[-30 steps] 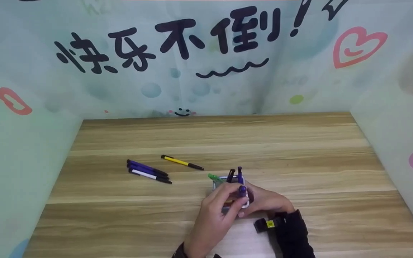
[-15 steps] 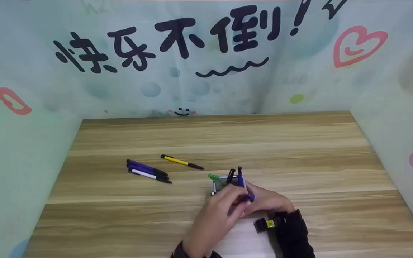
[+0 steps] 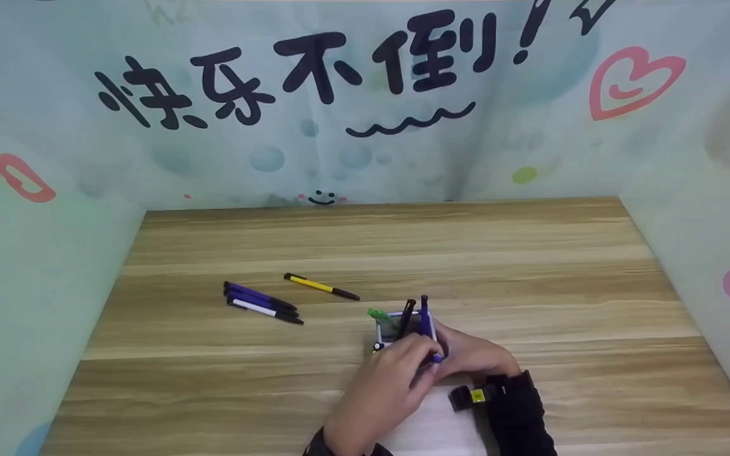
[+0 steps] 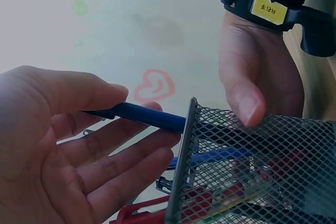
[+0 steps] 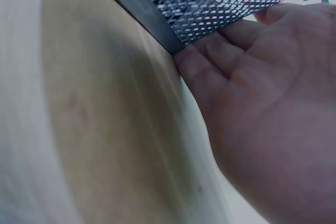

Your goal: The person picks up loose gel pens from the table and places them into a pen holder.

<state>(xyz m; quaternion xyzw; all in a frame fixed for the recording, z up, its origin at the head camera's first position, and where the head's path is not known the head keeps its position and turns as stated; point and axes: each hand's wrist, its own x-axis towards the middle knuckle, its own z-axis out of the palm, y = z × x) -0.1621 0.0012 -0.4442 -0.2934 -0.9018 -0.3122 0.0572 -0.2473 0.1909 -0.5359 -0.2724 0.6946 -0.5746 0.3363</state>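
A wire-mesh pen holder [image 4: 252,156] stands at the front of the table, with several pens in it. My right hand [image 3: 476,353] grips its right side; in the right wrist view the fingers [image 5: 210,59] lie along the mesh near the bottom edge. My left hand [image 3: 387,383] is over the near part of the holder, pinching a blue pen [image 4: 149,116] between thumb and fingers. That pen's lower part is inside the mesh. A green pen [image 3: 377,314], a black pen [image 3: 407,316] and another blue pen [image 3: 426,316] stick up from the holder.
Left of the holder, two dark blue pens [image 3: 260,296] and a white pen [image 3: 263,309] lie side by side on the wooden table [image 3: 498,253]. A yellow pen [image 3: 314,284] lies behind them, to the right. A printed backdrop [image 3: 232,171] encloses the table's back and sides.
My left hand has lowered its blue pen at the holder's near right corner, and the pen's end stands lower than before. The right hand keeps its place, and the loose pens have not moved.
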